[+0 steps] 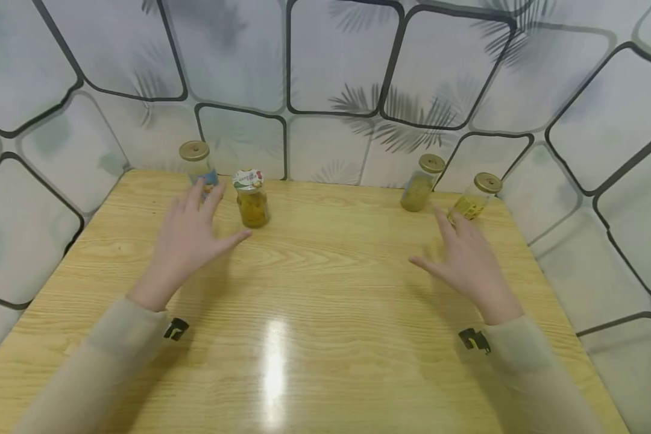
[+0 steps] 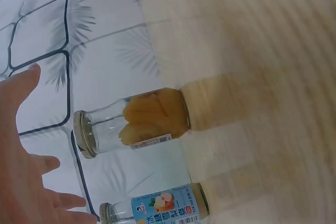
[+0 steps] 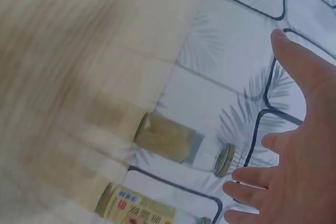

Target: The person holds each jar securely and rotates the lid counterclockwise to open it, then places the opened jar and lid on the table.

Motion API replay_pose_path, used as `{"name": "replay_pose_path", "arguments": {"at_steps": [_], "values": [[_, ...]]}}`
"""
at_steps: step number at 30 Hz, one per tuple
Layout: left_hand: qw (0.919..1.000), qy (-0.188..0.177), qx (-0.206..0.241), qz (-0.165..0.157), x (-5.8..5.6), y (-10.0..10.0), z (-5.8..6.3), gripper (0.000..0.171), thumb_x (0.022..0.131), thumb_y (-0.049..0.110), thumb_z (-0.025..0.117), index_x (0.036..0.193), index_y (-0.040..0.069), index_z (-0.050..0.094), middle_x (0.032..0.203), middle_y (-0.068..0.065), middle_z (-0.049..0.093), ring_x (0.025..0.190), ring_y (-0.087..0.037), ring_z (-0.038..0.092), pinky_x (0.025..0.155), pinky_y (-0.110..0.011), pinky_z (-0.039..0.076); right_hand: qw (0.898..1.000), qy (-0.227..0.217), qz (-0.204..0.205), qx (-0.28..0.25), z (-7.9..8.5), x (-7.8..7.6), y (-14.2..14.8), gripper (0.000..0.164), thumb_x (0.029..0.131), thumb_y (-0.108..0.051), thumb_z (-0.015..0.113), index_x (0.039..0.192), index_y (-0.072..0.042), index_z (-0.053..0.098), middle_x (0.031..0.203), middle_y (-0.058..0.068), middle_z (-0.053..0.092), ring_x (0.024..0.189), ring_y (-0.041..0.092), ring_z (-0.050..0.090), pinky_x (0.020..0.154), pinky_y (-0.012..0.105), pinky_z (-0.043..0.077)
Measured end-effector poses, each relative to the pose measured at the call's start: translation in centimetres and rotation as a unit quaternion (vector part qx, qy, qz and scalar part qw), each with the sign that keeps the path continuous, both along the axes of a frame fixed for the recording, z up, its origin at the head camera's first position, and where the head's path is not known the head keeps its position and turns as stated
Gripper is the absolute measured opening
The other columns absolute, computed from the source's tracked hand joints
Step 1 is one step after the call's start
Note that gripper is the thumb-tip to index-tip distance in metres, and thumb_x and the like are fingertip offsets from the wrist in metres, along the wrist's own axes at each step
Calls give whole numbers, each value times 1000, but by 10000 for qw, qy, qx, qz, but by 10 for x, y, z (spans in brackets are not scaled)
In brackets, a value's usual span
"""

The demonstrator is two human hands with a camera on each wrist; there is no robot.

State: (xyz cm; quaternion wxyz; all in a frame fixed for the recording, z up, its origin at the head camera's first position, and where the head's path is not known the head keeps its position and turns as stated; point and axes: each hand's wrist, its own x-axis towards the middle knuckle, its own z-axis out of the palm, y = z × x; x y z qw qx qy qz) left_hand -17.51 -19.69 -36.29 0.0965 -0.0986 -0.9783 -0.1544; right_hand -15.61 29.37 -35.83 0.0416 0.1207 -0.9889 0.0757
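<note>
My left hand (image 1: 187, 241) hovers over the left of the table, fingers spread and holding nothing. Just beyond its fingertips stands a gold-lidded glass jar with a blue label (image 2: 165, 205), partly hidden by them in the head view. Beside it is a jar of orange-yellow fruit pieces (image 1: 253, 208) with a patterned lid. On the right, my right hand (image 1: 469, 256) also has its fingers extended and nothing in them. Its fingertips overlap the lower part of a yellow-labelled jar (image 1: 473, 202); contact cannot be made out. Left of that jar stands another gold-lidded jar with pale contents (image 1: 419, 190).
The wood-grain table (image 1: 325, 289) meets a wall covering (image 1: 331, 60) with dark outlines and leaf patterns behind the jars. All the jars stand upright near the back edge. A wide stretch of tabletop separates the left pair from the right pair.
</note>
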Motion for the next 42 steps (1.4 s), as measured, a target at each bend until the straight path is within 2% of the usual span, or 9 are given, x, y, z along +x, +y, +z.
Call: {"name": "replay_pose_path", "arguments": {"at_steps": [5,11,16,21,26,30,35,38,42], "values": [[9994,-19,341,26,-14,5,10,110,90,68,72,170,11,22,168,-32,30,150,-57,36,120,-73,34,9996,198,212,-22,9,-9,-18,114,93,-67,70,171,-11,9,168,35,29,149,58,35,123,73,29],[9952,-500,815,193,-32,11,15,118,90,69,72,172,15,7,170,-31,27,149,-57,37,113,-75,40,9990,293,325,-80,17,-21,-36,112,92,-64,74,171,-10,14,171,28,28,153,53,34,127,67,28],[9879,-860,1252,314,-49,16,10,126,87,65,78,172,15,0,174,-28,20,155,-55,31,116,-74,38,9989,252,398,-45,20,-31,-48,113,92,-66,73,171,-12,15,171,29,27,156,52,30,129,66,24],[9793,-1086,1681,294,-64,18,0,130,86,58,83,171,13,-5,174,-27,20,157,-53,28,124,-70,30,9985,159,527,-35,22,-36,-61,114,92,-67,72,171,-11,12,171,31,26,157,51,28,131,66,21],[9635,-1540,2173,284,-77,20,-12,130,88,53,83,170,12,-9,175,-28,16,158,-54,24,127,-69,26,9979,178,627,8,20,-39,-70,115,91,-69,71,171,-11,11,173,28,25,158,49,28,131,65,21],[9482,-1742,2636,324,-83,24,-25,127,87,50,85,171,8,0,173,-29,21,159,-51,25,129,-66,25,9976,195,661,82,17,-43,-78,116,90,-71,71,171,-10,14,173,26,25,158,48,31,131,63,24],[9326,-1570,3212,480,-87,33,-39,117,84,44,90,168,8,17,168,-25,38,156,-46,35,130,-61,27,9970,91,763,3,11,-49,-89,116,90,-70,72,171,-9,15,173,27,23,158,48,30,132,61,23],[9242,-1432,3474,685,-87,38,-44,117,84,42,91,168,7,17,168,-24,37,157,-44,35,131,-59,27,9967,42,803,-75,8,-52,-95,116,90,-70,72,171,-10,15,173,28,23,158,48,29,133,60,20],[9123,-1429,3726,915,-87,44,-49,117,85,41,90,168,6,15,171,-23,33,159,-43,32,133,-57,25,9968,18,801,-85,3,-53,-99,116,89,-70,72,171,-11,14,173,27,25,157,48,31,133,59,20]]}}
